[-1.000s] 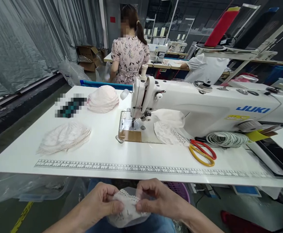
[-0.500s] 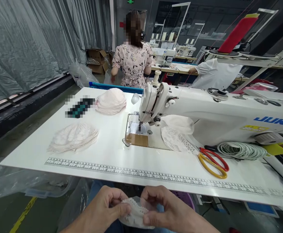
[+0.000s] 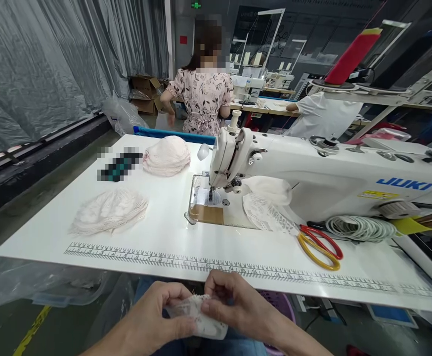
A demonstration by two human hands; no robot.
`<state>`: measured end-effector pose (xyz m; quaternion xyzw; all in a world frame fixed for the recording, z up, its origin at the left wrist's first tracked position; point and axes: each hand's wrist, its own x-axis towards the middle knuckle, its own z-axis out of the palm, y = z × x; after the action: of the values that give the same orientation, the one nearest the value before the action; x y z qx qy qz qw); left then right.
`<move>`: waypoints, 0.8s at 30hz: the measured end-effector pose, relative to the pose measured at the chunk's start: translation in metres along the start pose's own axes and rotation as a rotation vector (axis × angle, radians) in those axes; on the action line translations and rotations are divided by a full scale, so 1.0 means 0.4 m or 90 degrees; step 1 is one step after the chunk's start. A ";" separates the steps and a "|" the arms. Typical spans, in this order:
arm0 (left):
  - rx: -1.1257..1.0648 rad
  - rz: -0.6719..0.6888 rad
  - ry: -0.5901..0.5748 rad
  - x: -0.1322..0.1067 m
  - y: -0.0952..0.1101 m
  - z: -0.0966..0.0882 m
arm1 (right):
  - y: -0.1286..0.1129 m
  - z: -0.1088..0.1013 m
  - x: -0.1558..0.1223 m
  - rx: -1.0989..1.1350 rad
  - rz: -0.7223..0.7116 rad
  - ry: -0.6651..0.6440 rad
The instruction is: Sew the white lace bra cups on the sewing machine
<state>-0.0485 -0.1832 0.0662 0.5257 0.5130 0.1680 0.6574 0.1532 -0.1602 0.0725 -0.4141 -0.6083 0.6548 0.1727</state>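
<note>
Below the table's front edge, over my lap, my left hand and my right hand both pinch a small white lace-trimmed fabric piece. The fingers of both hands are closed on it, thumbs on top. A white JUKI sewing machine stands on the white table beyond my hands. More white lace pieces lie under the machine's arm. A flat stack of lace pieces lies at the left, and a rounded pink-white stack sits behind it.
Red and yellow handled scissors and a coiled white cord lie right of the needle. A printed ruler runs along the table's front edge. Clear plastic bags hang at the lower left. Two people work at tables behind.
My hands have turned and shifted the lace piece between them; it now lies flatter, mostly under my right fingers. The camera has swung slightly. The person behind has turned around.
</note>
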 end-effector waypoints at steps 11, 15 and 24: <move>0.216 0.111 0.046 0.095 0.203 -0.123 | -0.042 -0.053 0.079 -0.148 -0.145 0.147; 0.278 0.151 -0.015 0.270 0.265 -0.195 | -0.034 -0.165 0.161 -0.441 -0.192 0.274; 0.207 0.166 -0.043 0.456 0.249 -0.209 | 0.004 -0.288 0.183 -0.790 -0.479 0.248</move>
<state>-0.0118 0.0377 0.0679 0.6924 0.4388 0.1487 0.5531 0.1967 -0.0319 0.0565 -0.3077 -0.9246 0.0035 0.2245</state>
